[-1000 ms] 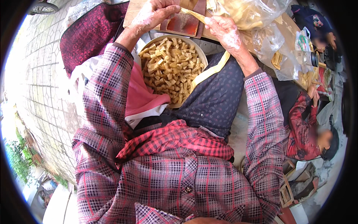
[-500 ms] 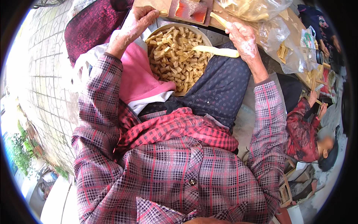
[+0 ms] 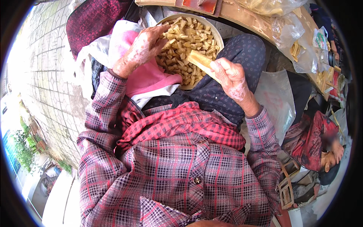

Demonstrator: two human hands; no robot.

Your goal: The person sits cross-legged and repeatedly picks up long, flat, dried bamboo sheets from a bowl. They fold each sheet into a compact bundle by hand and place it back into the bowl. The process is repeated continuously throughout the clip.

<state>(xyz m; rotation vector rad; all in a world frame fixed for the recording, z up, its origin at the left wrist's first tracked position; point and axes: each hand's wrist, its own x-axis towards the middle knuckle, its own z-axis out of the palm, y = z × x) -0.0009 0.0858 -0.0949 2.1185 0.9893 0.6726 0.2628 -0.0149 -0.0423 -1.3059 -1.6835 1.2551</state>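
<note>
My left hand point(image 3: 148, 47) is over the left rim of a round basin point(image 3: 216, 32), its fingers stretched out and nothing visible in them. Short, pale-yellow, fibrous cut pieces point(image 3: 183, 45) fill the basin, which sits by my legs. Closer to my right knee, my right hand point(image 3: 231, 77) is closed around one end of a flat yellow fibrous strip point(image 3: 200, 59). The strip's free end points up and left over the pieces. Whether a second strip lies inside that fist is hidden.
Beyond the basin runs a wooden bench point(image 3: 242, 20) bearing a reddish board point(image 3: 200, 5). Clear plastic bags point(image 3: 287, 34) of yellow strips and a jar point(image 3: 327, 56) are on its right. A pink cloth point(image 3: 151, 81) covers my left leg. Another person point(image 3: 310, 142) sits at right.
Both hands have come back toward me from the bench. The thin strip end at my left fingers is no longer seen there. My right hand now points its strip over the basin.
</note>
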